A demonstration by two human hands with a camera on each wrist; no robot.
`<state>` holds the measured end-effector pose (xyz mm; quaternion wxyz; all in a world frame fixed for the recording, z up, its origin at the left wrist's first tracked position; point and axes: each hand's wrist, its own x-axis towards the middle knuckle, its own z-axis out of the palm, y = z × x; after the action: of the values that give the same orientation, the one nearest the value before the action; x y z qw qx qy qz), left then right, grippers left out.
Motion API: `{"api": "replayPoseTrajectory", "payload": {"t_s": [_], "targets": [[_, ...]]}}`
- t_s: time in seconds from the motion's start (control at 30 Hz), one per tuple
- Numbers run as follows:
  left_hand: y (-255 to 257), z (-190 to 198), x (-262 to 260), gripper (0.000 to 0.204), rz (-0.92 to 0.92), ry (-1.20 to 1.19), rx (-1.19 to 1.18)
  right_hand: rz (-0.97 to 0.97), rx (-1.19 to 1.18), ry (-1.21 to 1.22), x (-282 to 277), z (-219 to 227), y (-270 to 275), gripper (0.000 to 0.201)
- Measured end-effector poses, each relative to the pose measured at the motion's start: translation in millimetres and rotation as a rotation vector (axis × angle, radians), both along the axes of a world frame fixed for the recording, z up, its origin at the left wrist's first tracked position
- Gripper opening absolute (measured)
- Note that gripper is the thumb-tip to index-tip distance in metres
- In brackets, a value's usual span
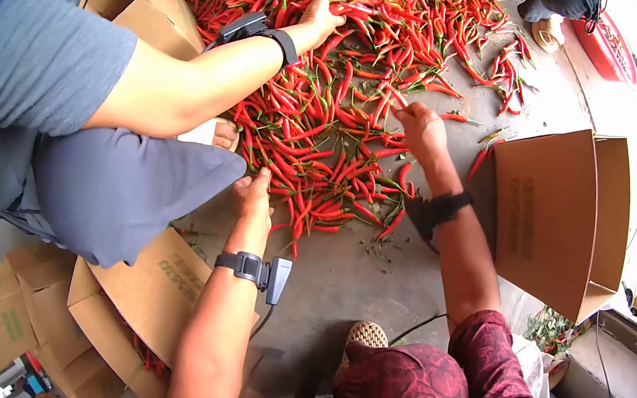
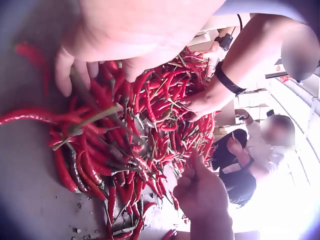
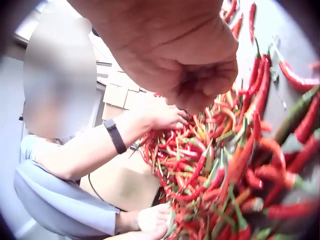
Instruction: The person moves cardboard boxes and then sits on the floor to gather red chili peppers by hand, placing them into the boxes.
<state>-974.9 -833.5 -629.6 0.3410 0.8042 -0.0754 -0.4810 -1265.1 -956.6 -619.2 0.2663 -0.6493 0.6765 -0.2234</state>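
At the near left edge of a heap of red chili peppers [image 1: 304, 134], my left hand [image 1: 254, 195] reaches low over the peppers. Its half-curled fingers [image 2: 65, 75] and thumb stand apart in the left wrist view, with peppers and stems showing between and below them; I cannot tell whether they grip any. Across the heap to the right, my right hand [image 1: 422, 132] hovers above the floor with fingers curled in, pinching a slim chili pepper at the fingertips. The right wrist view shows that hand [image 3: 200, 75] bent down over the heap, its grip partly hidden.
Opposite left, another person's hands [image 1: 318, 20] work in the heap beside a cardboard box [image 1: 157, 7]. An upright carton [image 1: 553, 215] stands at right, with open cartons [image 1: 141, 296] at lower left. A red container [image 1: 609, 49] is far right. Loose peppers [image 1: 514, 72] lie on the floor.
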Motion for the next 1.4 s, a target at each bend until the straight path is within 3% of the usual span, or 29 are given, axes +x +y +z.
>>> {"api": "replayPoseTrajectory", "payload": {"t_s": [0.07, 0.13, 0.17, 0.2, 0.23, 0.33, 0.43, 0.47, 0.53, 0.6, 0.67, 0.7, 0.73, 0.87, 1.0, 1.4], "targets": [[-5.0, 11.9, 1.2, 0.061, 0.014, 0.146, -0.059, -0.097, 0.054, 0.004, -3.1, -23.5, -22.3, 0.024], [-13.2, 16.5, 1.7, 0.065, -0.016, 0.324, -0.058, -0.039, 0.086, -0.118, 16.8, -32.8, -26.3, 0.02], [-16.7, 22.9, -0.7, 0.064, -0.087, 0.428, -0.063, 0.5, -0.348, 0.241, 27.3, -41.7, -29.1, 0.017], [-18.9, 28.1, -5.5, 0.063, -0.157, 0.534, -0.065, 0.485, -0.149, 0.078, 44.4, -53.8, -22.1, 0.023], [-21.0, 24.5, -11.5, 0.066, -0.18, 0.57, -0.06, 0.434, 0.041, -0.074, 68.9, -38.0, -10.6, 0.029], [-22.7, 17.1, -27.7, 0.074, -0.087, 0.652, -0.108, 0.363, 0.021, -0.053, 95.1, -41.3, 7.5, 0.028], [-26.9, 19.6, -30.5, 0.077, -0.148, 0.812, -0.171, 0.554, 0.063, 0.019, 104.1, -37.7, 14.4, 0.027], [-30.2, 21.8, -33.0, 0.078, -0.152, 0.783, -0.137, 0.452, 0.247, -0.105, 107.4, -6.6, 26.5, 0.026], [-37.1, 27.2, -36.1, 0.081, -0.157, 0.723, -0.077, 0.47, 0.072, -0.056, 118.3, -7.3, 50.4, 0.027], [-36.9, 19.7, -37.2, 0.066, -0.107, 0.673, -0.058, 0.438, -0.02, -0.117, 119.4, -5.1, 72.2, 0.029], [-30.3, 15.0, -40.7, 0.055, -0.095, 0.628, -0.062, 0.389, 0.05, -0.178, 118.7, -2.1, 93.0, 0.037], [-24.4, 10.0, -48.1, 0.043, 0.039, 0.638, -0.129, 0.374, 0.01, -0.215, 119.2, 3.5, 105.6, 0.039], [-18.2, 8.5, -55.0, 0.035, 0.055, 0.609, -0.245, 0.355, -0.03, -0.249, 118.9, 8.5, 118.1, 0.041], [5.8, 36.2, -69.8, 0.026, 0.045, 0.618, -0.399, 0.243, -0.206, -0.364, 112.4, 39.5, 156.5, 0.06], [37.4, 77.1, -68.7, 0.024, 0.075, 0.62, -0.411, 0.379, -0.098, -0.444, 95.1, 82.2, 186.4, 0.074], [84.3, 158.8, -80.0, 0.023, -0.123, 0.404, -0.602, 0.621, -0.278, -0.599, 37.4, 135.9, 201.4, 0.04]]}}
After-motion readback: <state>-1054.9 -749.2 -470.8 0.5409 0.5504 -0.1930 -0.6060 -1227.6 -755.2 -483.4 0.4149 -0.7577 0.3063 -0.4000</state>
